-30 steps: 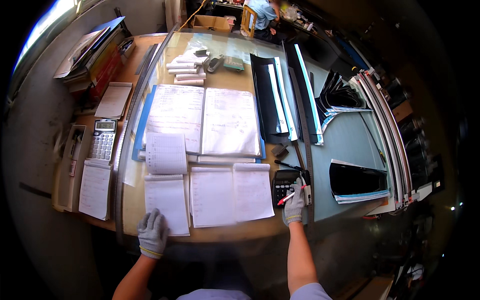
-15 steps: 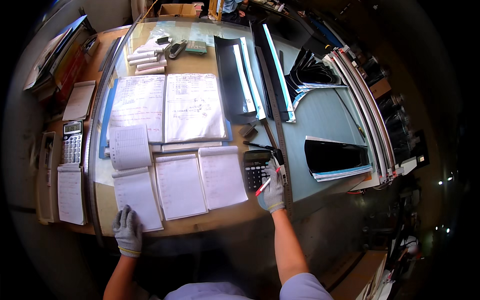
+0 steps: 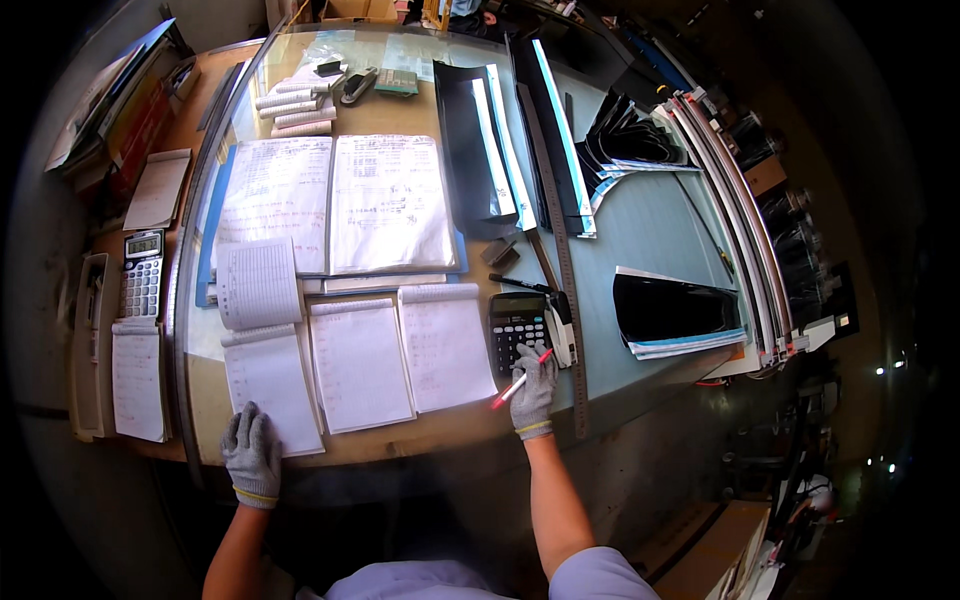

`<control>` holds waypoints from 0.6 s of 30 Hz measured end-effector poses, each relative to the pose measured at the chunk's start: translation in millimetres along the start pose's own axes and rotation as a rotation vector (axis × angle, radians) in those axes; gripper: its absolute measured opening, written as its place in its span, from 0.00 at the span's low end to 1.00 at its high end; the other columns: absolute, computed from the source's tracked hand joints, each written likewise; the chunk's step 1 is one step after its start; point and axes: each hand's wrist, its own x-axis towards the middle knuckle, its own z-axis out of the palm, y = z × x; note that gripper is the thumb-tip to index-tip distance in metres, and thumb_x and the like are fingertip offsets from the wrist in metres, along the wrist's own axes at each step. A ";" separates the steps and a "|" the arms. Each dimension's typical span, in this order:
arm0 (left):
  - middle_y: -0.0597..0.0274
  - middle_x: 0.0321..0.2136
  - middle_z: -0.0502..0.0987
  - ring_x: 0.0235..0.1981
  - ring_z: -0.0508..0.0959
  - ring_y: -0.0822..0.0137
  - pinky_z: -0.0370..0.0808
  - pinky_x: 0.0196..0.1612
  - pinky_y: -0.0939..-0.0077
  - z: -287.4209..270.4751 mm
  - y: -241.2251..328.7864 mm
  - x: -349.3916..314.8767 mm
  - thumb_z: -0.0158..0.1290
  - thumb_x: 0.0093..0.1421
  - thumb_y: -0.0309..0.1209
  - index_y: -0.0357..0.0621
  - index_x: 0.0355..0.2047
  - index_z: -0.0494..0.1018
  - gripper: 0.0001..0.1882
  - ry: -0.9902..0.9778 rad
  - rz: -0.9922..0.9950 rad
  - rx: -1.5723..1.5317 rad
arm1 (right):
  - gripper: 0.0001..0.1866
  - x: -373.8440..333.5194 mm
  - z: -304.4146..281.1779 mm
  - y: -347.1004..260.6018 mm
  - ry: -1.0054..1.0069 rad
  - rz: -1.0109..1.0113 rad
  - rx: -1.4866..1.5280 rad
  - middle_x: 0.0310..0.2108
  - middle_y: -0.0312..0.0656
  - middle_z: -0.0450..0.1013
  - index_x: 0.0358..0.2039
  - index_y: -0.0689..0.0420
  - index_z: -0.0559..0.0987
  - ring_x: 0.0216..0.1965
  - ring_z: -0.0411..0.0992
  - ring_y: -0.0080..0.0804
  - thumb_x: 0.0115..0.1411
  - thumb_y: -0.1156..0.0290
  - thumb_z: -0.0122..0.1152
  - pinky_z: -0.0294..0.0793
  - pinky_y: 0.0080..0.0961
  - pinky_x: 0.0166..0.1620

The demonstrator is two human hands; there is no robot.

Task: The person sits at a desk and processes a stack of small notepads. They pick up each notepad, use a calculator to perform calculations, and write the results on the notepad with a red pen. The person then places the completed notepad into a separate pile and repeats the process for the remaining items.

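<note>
My left hand (image 3: pixel 252 455), in a grey knit glove, lies with its fingers stretched flat on the lower left corner of a notepad (image 3: pixel 268 385). The pad's ruled cover page (image 3: pixel 258 284) is folded back. Gloved too, my right hand (image 3: pixel 534 395) grips a red and white pen (image 3: pixel 507 393), which slants across the fingers. Its fingertips are at the lower keys of a black calculator (image 3: pixel 518 310); whether a key is pressed I cannot tell. Beside that calculator lies a black and white stapler (image 3: pixel 562 330). Two more written notepads, one in the middle (image 3: pixel 361 365) and one right (image 3: pixel 445 348), lie between my hands.
An open record book (image 3: pixel 390 205) lies behind the pads. Black sheets with white and blue edges (image 3: pixel 675 308) lie on the glass at right, beside a long metal ruler (image 3: pixel 570 300). A silver calculator (image 3: pixel 142 285) and a narrow tray (image 3: pixel 92 350) are at left.
My right hand, with the pen, has moved left and slightly nearer, from the stapler to the calculator's lower keys. My left hand stays on the notepad. The view has shifted slightly.
</note>
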 end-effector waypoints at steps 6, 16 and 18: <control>0.50 0.66 0.69 0.64 0.67 0.42 0.61 0.68 0.49 1.6 -1.0 -0.1 0.58 0.59 0.33 0.40 0.60 0.71 0.28 -0.013 -0.002 -0.009 | 0.08 -21.0 -5.6 21.9 0.098 0.079 0.042 0.47 0.49 0.78 0.38 0.58 0.75 0.56 0.71 0.56 0.57 0.79 0.58 0.69 0.49 0.58; 0.51 0.66 0.69 0.64 0.67 0.42 0.61 0.67 0.49 -1.3 -0.2 -0.8 0.58 0.59 0.32 0.40 0.59 0.72 0.27 -0.006 -0.006 0.001 | 0.07 -8.4 -0.1 -25.8 -0.012 -0.017 0.032 0.47 0.50 0.77 0.36 0.58 0.75 0.56 0.70 0.57 0.56 0.79 0.59 0.69 0.50 0.60; 0.51 0.66 0.69 0.64 0.68 0.42 0.61 0.67 0.50 -4.0 3.0 1.4 0.59 0.58 0.32 0.40 0.59 0.72 0.27 -0.013 -0.013 -0.012 | 0.08 -12.1 2.2 -10.6 0.053 0.033 0.021 0.47 0.50 0.77 0.38 0.58 0.75 0.56 0.70 0.57 0.56 0.79 0.59 0.68 0.50 0.60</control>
